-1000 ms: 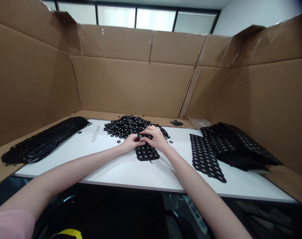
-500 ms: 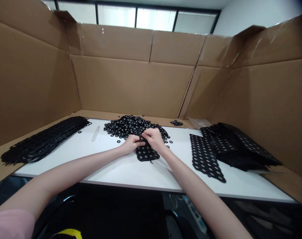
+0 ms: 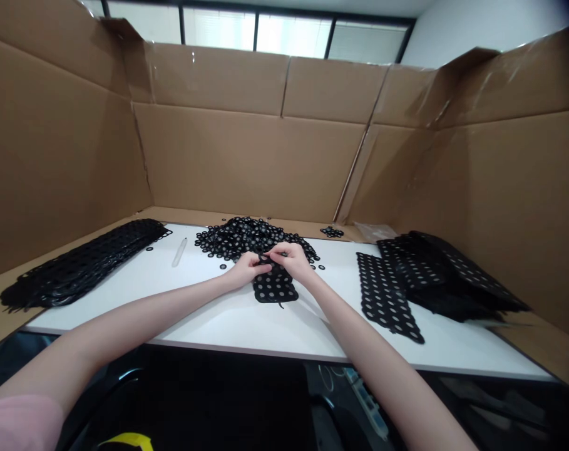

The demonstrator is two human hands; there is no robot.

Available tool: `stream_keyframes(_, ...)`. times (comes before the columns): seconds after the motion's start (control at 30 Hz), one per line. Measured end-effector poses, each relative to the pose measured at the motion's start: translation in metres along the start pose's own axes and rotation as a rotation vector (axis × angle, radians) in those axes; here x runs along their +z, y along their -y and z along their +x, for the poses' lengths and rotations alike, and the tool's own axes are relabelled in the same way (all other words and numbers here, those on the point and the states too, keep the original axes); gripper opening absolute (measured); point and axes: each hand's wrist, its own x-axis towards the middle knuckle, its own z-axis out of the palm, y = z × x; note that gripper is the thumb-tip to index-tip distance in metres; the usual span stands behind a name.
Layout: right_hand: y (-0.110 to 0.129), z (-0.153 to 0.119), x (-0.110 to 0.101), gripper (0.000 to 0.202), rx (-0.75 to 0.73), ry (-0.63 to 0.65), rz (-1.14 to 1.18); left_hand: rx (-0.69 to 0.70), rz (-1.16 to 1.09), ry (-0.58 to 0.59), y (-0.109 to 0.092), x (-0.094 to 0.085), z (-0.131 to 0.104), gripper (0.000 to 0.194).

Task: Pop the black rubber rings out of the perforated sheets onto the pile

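A black sheet with rows of grey round spots (image 3: 275,288) is in front of me, its near end hanging down toward the white table (image 3: 246,329). My left hand (image 3: 246,270) is closed on its left upper edge, thumb on top. My right hand (image 3: 291,260) pinches at the sheet's upper edge, fingertips close to the left ones. What lies between the right fingertips is too small to make out. Just behind both hands spreads a heap of small black rings (image 3: 244,238) with greyish centres. A thin black strand (image 3: 281,305) sticks out below the sheet.
On the left lies a bundle of black sheets full of holes (image 3: 91,266), near a clear pen-like tool (image 3: 179,252). To the right are a single spotted sheet (image 3: 388,294) and a stack of spotted sheets (image 3: 453,275). Cardboard walls (image 3: 246,163) surround the table.
The sheet has shifted slightly left and up in my hands. My right fingers have lowered a little and changed their pinch; my left hand stays nearly in place.
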Motion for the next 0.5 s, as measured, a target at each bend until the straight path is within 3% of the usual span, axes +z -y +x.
stream_keyframes(0.13, 0.002, 0.001, -0.002, 0.019, 0.066, 0.018, 0.061, 0.007, -0.036, 0.038, -0.001, 0.001, 0.000, 0.026)
stream_keyframes(0.23, 0.006, 0.000, -0.005, 0.018, -0.023, -0.013, -0.079, 0.006, -0.030, 0.062, -0.003, 0.000, -0.001, 0.026)
stream_keyframes(0.37, 0.011, -0.003, -0.006, 0.009, -0.146, 0.005, -0.245, 0.017, 0.092, 0.004, -0.004, 0.000, 0.000, 0.032)
stream_keyframes(0.5, 0.009, -0.002, 0.001, 0.016, -0.049, -0.068, -0.171, 0.014, 0.092, 0.022, -0.004, 0.001, 0.000, 0.031)
